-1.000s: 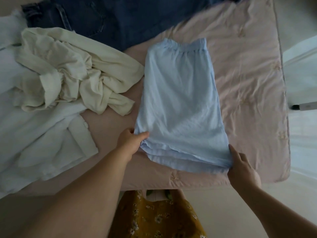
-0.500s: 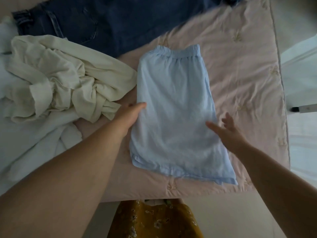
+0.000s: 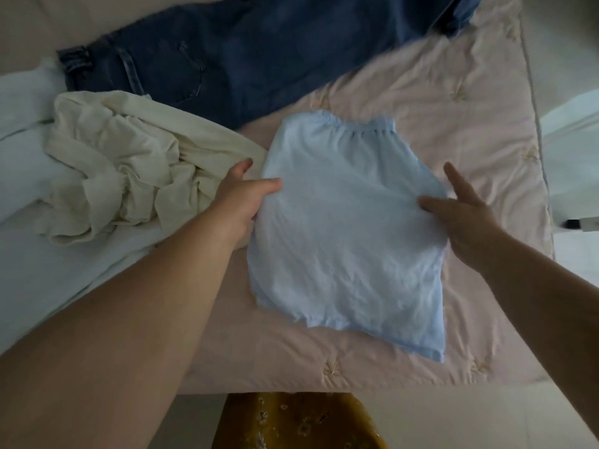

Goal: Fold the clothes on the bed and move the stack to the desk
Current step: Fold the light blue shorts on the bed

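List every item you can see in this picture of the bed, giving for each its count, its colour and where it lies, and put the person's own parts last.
light blue garment: one, pale blue, flat on the bed, centre.
cream garment: one, cream, crumpled, left of the blue one.
white garment: one, white, far left, partly under the cream one.
jeans: one pair, dark blue, across the top.
quilt: one, pale pink, covering the bed.
yellow floral clothing: mustard, bottom edge, worn by the person.
left hand: at the blue garment's left edge, thumb on top.
right hand: fingers spread, at its right edge.
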